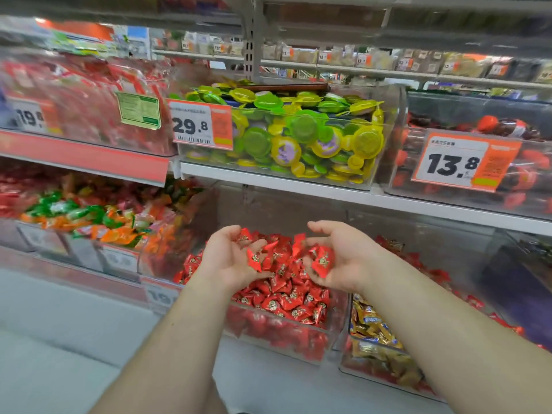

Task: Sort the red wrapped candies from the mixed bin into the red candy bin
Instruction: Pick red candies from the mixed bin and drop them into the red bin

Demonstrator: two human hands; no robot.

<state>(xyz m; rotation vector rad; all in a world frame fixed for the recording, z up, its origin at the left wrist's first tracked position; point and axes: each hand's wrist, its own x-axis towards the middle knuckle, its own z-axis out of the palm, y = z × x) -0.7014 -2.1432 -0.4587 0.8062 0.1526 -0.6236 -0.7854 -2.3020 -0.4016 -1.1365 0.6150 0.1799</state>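
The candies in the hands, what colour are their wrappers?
Red, with a small round gold-and-white emblem, on the candies in the head view.

Both palms up over the red candy bin (280,330): the left hand (236,258) cups red wrapped candies (257,258) against its curled fingers (254,243), the right hand (340,258) cradles more, loose ones piled just beneath the fingertips.

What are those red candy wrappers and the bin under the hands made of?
The red candy wrappers look like thin glossy plastic or foil film: they shine, crease and end in crimped edges. The bin looks like clear rigid plastic, probably acrylic: candies show through its front wall, and its edges catch the light.
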